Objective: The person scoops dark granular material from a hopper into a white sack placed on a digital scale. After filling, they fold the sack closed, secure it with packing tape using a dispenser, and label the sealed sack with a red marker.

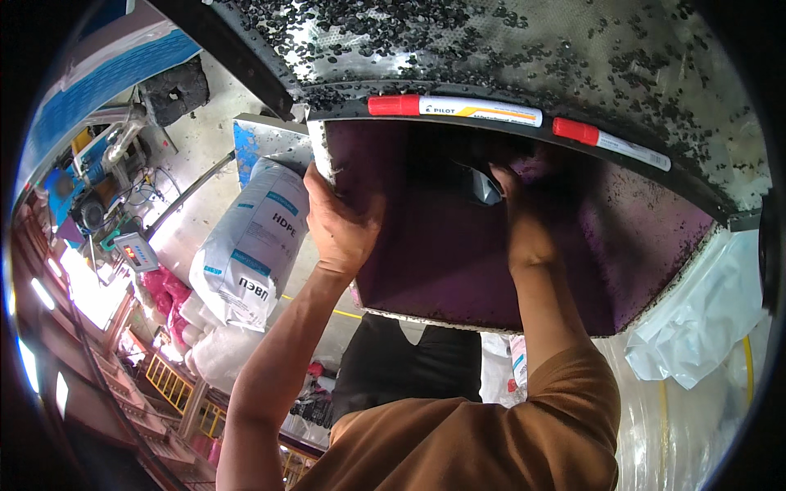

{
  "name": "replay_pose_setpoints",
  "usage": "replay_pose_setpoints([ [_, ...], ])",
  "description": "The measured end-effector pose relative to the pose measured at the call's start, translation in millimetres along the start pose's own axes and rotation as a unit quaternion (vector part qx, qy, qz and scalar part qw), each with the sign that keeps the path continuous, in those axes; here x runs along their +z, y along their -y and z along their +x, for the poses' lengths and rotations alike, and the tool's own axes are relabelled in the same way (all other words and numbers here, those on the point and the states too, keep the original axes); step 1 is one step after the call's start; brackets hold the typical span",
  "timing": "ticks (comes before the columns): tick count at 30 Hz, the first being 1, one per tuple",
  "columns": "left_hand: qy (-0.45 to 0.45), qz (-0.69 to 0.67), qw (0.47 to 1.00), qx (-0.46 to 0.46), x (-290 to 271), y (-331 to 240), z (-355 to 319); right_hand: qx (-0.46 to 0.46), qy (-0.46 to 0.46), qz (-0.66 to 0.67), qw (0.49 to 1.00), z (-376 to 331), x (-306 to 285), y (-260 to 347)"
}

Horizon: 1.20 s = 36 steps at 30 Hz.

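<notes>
Left fingers (pixel 316 183) on side of purple box (pixel 446 274), right fingers (pixel 502 174) inside.

Ahead of you, one marker (pixel 481 110) lies left of another marker (pixel 612 144) on the ledge (pixel 696 183). A sack (pixel 254 241) sits left of the open box (pixel 442 274); your right hand (pixel 524 221) is inside the box.

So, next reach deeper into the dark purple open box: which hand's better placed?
Probably the right hand: it's deep inside the box, beside a pale bluish shape. The left hand is at the box's left edge.
</notes>
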<state>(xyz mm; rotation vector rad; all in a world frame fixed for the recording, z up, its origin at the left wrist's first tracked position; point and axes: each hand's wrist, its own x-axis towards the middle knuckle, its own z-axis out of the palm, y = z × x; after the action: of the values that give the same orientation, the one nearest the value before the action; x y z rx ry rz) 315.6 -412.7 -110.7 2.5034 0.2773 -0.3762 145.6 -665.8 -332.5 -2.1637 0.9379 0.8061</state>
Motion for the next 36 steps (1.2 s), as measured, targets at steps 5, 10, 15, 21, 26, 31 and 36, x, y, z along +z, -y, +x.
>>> replay_pose_setpoints([
  [5, 0.011, 0.011, 1.0, 0.018, -5.3, 1.3, -1.1, 0.032, 0.005, 0.073, 0.997, 6.8, -17.9, -11.0],
  [10, 0.0, 0.027, 0.999, 0.044, -8.1, 9.0, -6.5, 0.082, 0.014, 0.224, 0.971, -1.3, -49.5, -35.5],
  [15, 0.033, 0.024, 0.998, 0.043, -15.1, 8.3, -4.8, 0.127, 0.064, 0.478, 0.867, -60.8, -100.8, -59.1],
  [21, 0.081, 0.05, 0.99, 0.104, -33.8, 51.8, -8.5, 0.071, 0.149, 0.617, 0.769, -194.9, -151.9, -53.2],
  [26, 0.126, -0.035, 0.985, 0.117, -148.6, 101.0, -123.4, -0.002, 0.297, 0.607, 0.737, -297.6, -123.9, 2.0],
  [31, 0.088, -0.114, 0.99, 0.008, -212.8, 300.6, -255.8, -0.056, 0.454, 0.551, 0.698, -367.7, -55.2, 64.7],
  [36, -0.044, -0.155, 0.959, -0.232, -263.3, 484.7, -392.5, -0.042, 0.405, 0.439, 0.801, -432.9, 34.9, 185.9],
])
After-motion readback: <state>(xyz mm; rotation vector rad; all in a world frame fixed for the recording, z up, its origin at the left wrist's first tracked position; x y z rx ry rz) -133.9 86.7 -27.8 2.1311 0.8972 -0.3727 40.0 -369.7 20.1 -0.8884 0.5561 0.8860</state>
